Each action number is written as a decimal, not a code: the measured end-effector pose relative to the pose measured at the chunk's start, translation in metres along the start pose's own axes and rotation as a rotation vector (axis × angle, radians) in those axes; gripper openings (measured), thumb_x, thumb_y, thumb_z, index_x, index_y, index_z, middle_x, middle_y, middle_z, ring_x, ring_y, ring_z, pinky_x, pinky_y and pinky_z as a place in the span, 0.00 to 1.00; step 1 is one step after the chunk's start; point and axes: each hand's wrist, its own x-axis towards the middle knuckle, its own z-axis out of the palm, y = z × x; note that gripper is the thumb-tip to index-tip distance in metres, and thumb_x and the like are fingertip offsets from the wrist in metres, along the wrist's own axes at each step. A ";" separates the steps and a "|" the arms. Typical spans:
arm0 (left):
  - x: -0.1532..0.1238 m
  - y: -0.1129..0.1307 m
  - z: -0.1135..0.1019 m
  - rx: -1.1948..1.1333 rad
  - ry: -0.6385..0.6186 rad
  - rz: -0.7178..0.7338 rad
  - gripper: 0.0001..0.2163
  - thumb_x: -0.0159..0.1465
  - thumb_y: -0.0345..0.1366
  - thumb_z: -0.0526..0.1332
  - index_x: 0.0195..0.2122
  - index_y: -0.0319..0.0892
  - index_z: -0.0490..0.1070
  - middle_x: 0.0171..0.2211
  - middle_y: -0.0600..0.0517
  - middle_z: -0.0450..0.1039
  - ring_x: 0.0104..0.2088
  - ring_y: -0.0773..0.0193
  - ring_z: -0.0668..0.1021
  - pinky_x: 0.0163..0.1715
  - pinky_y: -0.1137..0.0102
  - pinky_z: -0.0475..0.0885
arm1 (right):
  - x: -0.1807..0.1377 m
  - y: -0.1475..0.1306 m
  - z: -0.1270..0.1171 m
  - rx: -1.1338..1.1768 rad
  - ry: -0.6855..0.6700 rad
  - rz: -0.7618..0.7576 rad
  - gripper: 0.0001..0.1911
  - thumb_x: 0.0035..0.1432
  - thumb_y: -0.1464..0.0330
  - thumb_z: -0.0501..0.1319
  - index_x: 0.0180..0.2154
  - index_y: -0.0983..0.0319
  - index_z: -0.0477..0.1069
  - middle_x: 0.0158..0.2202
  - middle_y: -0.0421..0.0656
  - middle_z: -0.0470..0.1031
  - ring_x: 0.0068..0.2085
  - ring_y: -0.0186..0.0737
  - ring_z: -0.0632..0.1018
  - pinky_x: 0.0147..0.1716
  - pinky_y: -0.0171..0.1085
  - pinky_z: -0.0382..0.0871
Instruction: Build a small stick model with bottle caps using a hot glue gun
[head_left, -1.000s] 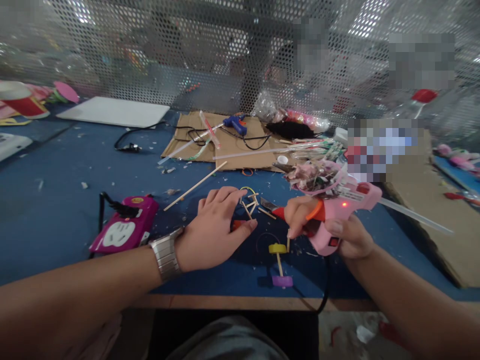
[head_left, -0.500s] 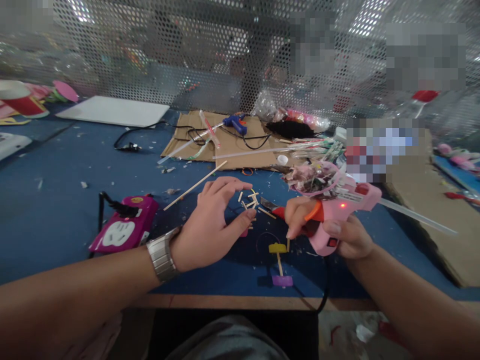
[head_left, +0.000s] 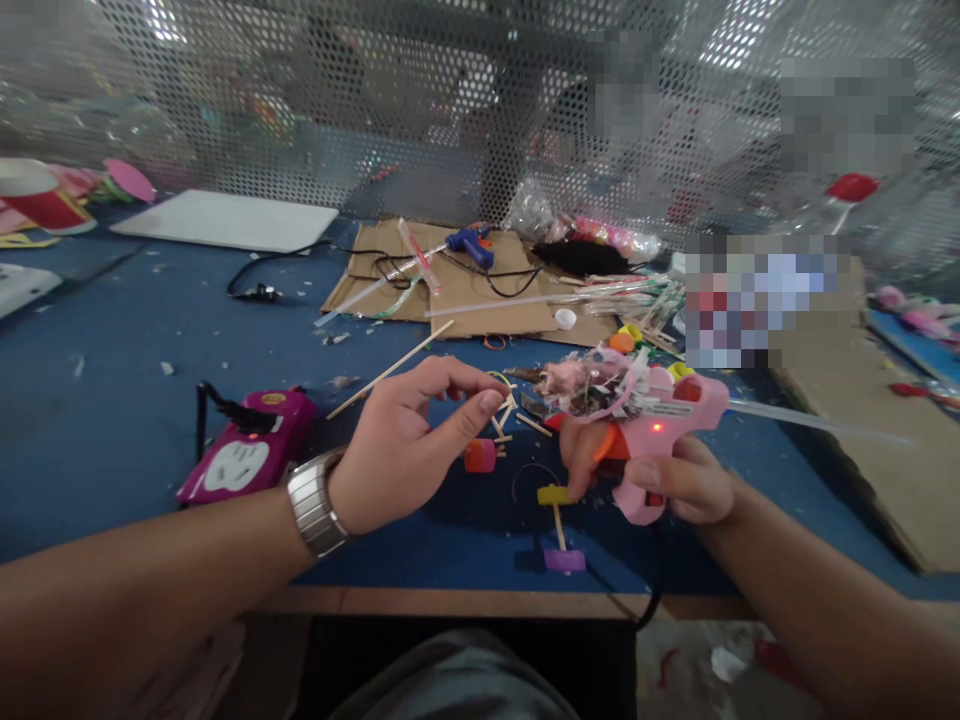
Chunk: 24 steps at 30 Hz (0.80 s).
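My right hand (head_left: 660, 478) grips a pink hot glue gun (head_left: 660, 425) with an orange trigger and a lit red lamp; a pink dish of scraps (head_left: 592, 380) appears to ride with the gun, in front of it. My left hand (head_left: 409, 440), with a steel watch on the wrist, is raised over the blue table (head_left: 112, 420), thumb and fingers pinched on something small I cannot make out. Short wooden stick pieces (head_left: 506, 415) lie just beyond its fingertips. Below it sit an orange and pink cap (head_left: 480, 455) and a stick axle with a yellow cap (head_left: 553, 495) and a purple cap (head_left: 564, 560).
A magenta power strip (head_left: 251, 455) lies left of my wrist. A long wooden skewer (head_left: 390, 372) points toward cardboard (head_left: 450, 285) holding a blue glue gun (head_left: 471, 245) and cables. A white board (head_left: 229, 220) sits far left; straws and clutter at right; perforated metal screen behind.
My left hand lifted off the table and closed into a pinch, uncovering the orange and pink cap. My right hand moved the glue gun left and slightly down, the scrap dish shifting with it.
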 end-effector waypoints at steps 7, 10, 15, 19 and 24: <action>0.001 0.001 -0.003 0.000 0.072 -0.053 0.11 0.74 0.46 0.69 0.43 0.44 0.84 0.35 0.49 0.80 0.36 0.61 0.76 0.37 0.67 0.72 | 0.001 -0.001 0.000 0.013 -0.028 -0.014 0.21 0.71 0.54 0.63 0.38 0.63 0.85 0.36 0.50 0.79 0.35 0.46 0.78 0.34 0.42 0.70; 0.001 0.002 -0.002 -0.095 0.057 -0.096 0.12 0.75 0.46 0.67 0.45 0.43 0.84 0.36 0.49 0.80 0.36 0.61 0.77 0.36 0.68 0.73 | 0.001 -0.001 0.000 0.037 -0.036 -0.001 0.21 0.71 0.54 0.63 0.37 0.64 0.84 0.35 0.49 0.78 0.33 0.45 0.76 0.31 0.41 0.68; -0.002 0.005 0.001 -0.200 -0.147 -0.184 0.13 0.72 0.44 0.69 0.49 0.42 0.84 0.41 0.46 0.83 0.37 0.59 0.82 0.36 0.67 0.78 | -0.001 0.002 -0.002 -0.023 -0.043 -0.009 0.23 0.72 0.53 0.61 0.42 0.64 0.86 0.36 0.48 0.77 0.35 0.45 0.75 0.34 0.42 0.68; -0.001 0.006 0.000 -0.097 -0.103 -0.117 0.11 0.73 0.44 0.68 0.40 0.42 0.84 0.39 0.46 0.84 0.40 0.57 0.82 0.42 0.65 0.78 | 0.000 0.001 -0.001 -0.039 -0.012 -0.029 0.24 0.71 0.52 0.62 0.41 0.65 0.86 0.35 0.47 0.76 0.36 0.45 0.75 0.35 0.42 0.67; 0.002 0.004 -0.002 -0.090 0.022 -0.108 0.12 0.75 0.46 0.68 0.43 0.44 0.85 0.32 0.51 0.78 0.32 0.64 0.74 0.33 0.69 0.70 | 0.001 -0.003 0.000 -0.018 -0.042 -0.012 0.23 0.72 0.53 0.62 0.35 0.65 0.84 0.34 0.48 0.77 0.35 0.45 0.76 0.35 0.42 0.68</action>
